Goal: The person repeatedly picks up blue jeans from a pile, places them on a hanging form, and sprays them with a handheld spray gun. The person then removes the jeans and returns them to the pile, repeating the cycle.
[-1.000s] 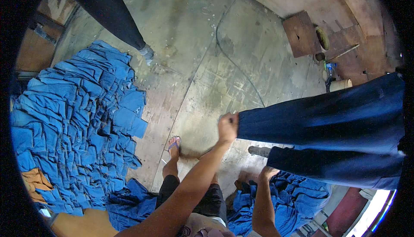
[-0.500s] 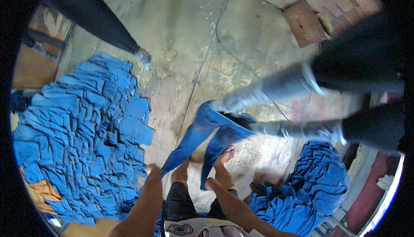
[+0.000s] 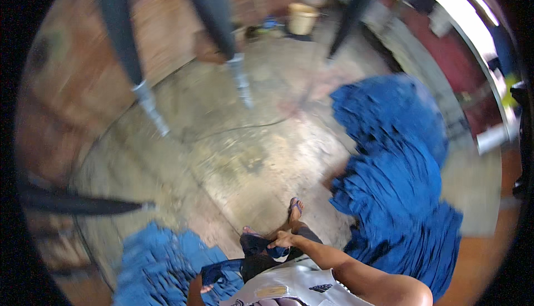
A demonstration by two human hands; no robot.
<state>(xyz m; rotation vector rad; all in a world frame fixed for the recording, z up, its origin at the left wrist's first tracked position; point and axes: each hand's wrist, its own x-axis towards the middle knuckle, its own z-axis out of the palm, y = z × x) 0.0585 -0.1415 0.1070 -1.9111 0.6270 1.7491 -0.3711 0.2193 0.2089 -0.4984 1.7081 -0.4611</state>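
A pair of dark blue trousers (image 3: 222, 266) is bunched low in front of me, close to my body. My right hand (image 3: 282, 240) is closed on a dark fold of it near my knees. At the lower edge, my left hand (image 3: 206, 287) shows only in part, with the other end of the blue cloth gathered at its fingers. Ahead, two dark tapering arms (image 3: 214, 22) end in silvery tips with no cloth on them. My sandalled foot (image 3: 295, 208) stands on the floor beyond my right hand.
A tall heap of blue garments (image 3: 389, 178) lies at the right. Another blue heap (image 3: 161, 264) spreads at the lower left. More dark arms reach in from the left (image 3: 83, 201) and the top (image 3: 359, 11). A cable (image 3: 239, 128) crosses the worn floor; a beige bucket (image 3: 302, 19) stands far back.
The trousers have come off the two silvery-tipped arms and are now gathered by my body. My view has swung right, bringing the right heap nearer the middle and the left heap lower.
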